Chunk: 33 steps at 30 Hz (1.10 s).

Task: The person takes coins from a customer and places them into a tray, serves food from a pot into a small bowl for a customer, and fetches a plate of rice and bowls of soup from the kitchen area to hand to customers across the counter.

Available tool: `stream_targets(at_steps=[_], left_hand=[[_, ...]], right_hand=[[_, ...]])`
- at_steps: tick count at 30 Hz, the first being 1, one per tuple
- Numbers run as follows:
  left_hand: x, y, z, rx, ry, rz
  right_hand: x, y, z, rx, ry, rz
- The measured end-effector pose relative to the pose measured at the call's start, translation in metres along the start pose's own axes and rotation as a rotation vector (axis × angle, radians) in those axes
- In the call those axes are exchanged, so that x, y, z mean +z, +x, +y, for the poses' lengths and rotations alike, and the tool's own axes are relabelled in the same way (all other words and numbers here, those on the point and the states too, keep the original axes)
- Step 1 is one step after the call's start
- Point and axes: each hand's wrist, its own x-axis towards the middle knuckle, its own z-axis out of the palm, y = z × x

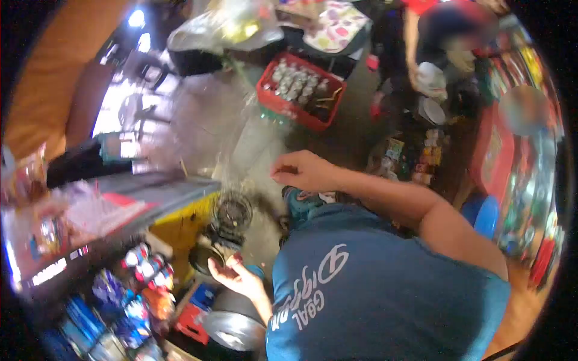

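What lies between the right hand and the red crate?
In the head view, only bare, shaded floor shows between the right hand and red crate.

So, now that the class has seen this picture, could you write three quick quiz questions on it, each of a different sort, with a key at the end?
1. Multiple choice. What colour is the crate packed with many small, pale-topped items?
A) green
B) red
C) white

2. True or false: both of the wearer's hands are inside that crate.

3. Short answer. Which four-letter word is printed in white capitals on the wearer's shirt?

Key
1. B
2. False: the left hand and the right hand are both outside it.
3. GOAL
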Motion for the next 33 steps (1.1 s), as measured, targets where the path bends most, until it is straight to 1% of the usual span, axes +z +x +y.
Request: stream_targets(at_steps=[1, 2, 3, 4, 5, 6, 7, 9, 10, 11, 12, 13, 15, 16, 17, 18, 19, 20, 21, 22, 23, 24, 25, 27, 28, 29, 30, 31, 32, 33], left_hand=[[0.0, 0.018, -0.009, -0.014, -0.049, -0.039], [0.003, 0.04, -0.003, -0.063, -0.014, -0.129], [0.006, 0.062, -0.006, -0.03, -0.042, -0.213], [0.021, 0.08, 0.009, 0.013, -0.075, -0.268], [0.037, 0.099, 0.024, 0.057, -0.108, -0.312], [0.056, 0.118, 0.026, 0.091, -0.131, -0.329], [0.077, 0.134, 0.026, 0.124, -0.162, -0.353], [0.117, 0.164, 0.032, 0.077, -0.194, -0.571], [0.14, 0.175, 0.028, 0.086, -0.226, -0.664], [0.161, 0.179, 0.037, 0.089, -0.163, -0.77], [0.185, 0.177, 0.046, 0.113, -0.148, -0.804], [0.199, 0.181, 0.05, 0.06, -0.099, -0.961], [0.228, 0.183, 0.073, 0.203, 0.029, -1.245], [0.24, 0.183, 0.079, 0.193, 0.055, -1.298], [0.253, 0.185, 0.081, 0.24, 0.046, -1.41], [0.265, 0.188, 0.08, 0.285, 0.042, -1.523], [0.276, 0.193, 0.074, 0.273, 0.08, -1.57], [0.291, 0.198, 0.066, 0.38, 0.074, -1.618], [0.308, 0.198, 0.063, 0.491, 0.053, -1.656], [0.32, 0.199, 0.063, 0.486, 0.073, -1.684], [0.331, 0.201, 0.072, 0.443, 0.102, -1.794], [0.349, 0.2, 0.076, 0.406, 0.12, -1.903], [0.365, 0.199, 0.075, 0.399, 0.137, -1.925], [0.39, 0.191, 0.072, 0.381, 0.22, -2.037], [0.401, 0.184, 0.07, 0.362, 0.229, -2.042], [0.411, 0.175, 0.067, 0.249, 0.19, -2.097], [0.422, 0.164, 0.068, 0.14, 0.141, -2.148], [0.434, 0.15, 0.071, 0.136, 0.128, -2.151], [0.446, 0.135, 0.075, 0.084, 0.134, -2.226], [0.457, 0.118, 0.081, 0.035, 0.135, -2.3]], right_hand=[[-0.001, -0.013, -0.004, 0.082, 0.053, 0.12], [0.002, -0.022, 0.008, 0.152, 0.193, 0.212], [0.008, -0.03, 0.023, 0.207, 0.344, 0.304], [0.007, -0.038, 0.022, 0.19, 0.242, 0.376], [0.007, -0.047, 0.022, 0.247, 0.312, 0.397], [0.008, -0.052, 0.023, 0.29, 0.378, 0.411], [0.009, -0.055, 0.035, 0.242, 0.326, 0.488], [0.011, -0.052, 0.042, 0.158, 0.274, 0.599], [0.008, -0.047, 0.04, 0.221, 0.272, 0.661], [0.004, -0.039, 0.037, 0.301, 0.289, 0.719], [-0.002, -0.029, 0.035, 0.292, 0.307, 0.755], [-0.003, -0.024, 0.033, 0.272, 0.351, 0.773], [-0.003, -0.024, 0.024, 0.29, 0.432, 0.832], [-0.006, -0.022, 0.017, 0.249, 0.395, 0.889], [-0.009, -0.02, 0.012, 0.207, 0.357, 0.944], [-0.011, -0.021, 0.008, 0.204, 0.392, 1.0], [-0.012, -0.021, 0.004, 0.198, 0.429, 1.053], [-0.016, -0.024, -0.009, 0.363, 0.445, 1.068], [-0.016, -0.025, -0.012, 0.39, 0.403, 1.074], [-0.01, -0.024, -0.009, 0.362, 0.407, 1.123], [-0.002, -0.02, -0.006, 0.334, 0.418, 1.175], [0.011, -0.015, 0.001, 0.323, 0.529, 1.231], [0.025, -0.004, 0.005, 0.335, 0.551, 1.244], [0.051, 0.007, 0.01, 0.293, 0.688, 1.401], [0.061, 0.011, 0.009, 0.257, 0.699, 1.463], [0.07, 0.008, 0.005, 0.273, 0.707, 1.459], [0.074, 0.004, 0.001, 0.298, 0.678, 1.55], [0.077, -0.002, 0.0, 0.315, 0.636, 1.644], [0.084, -0.009, -0.001, 0.387, 0.708, 1.703], [0.086, -0.015, -0.008, 0.343, 0.719, 1.794]])
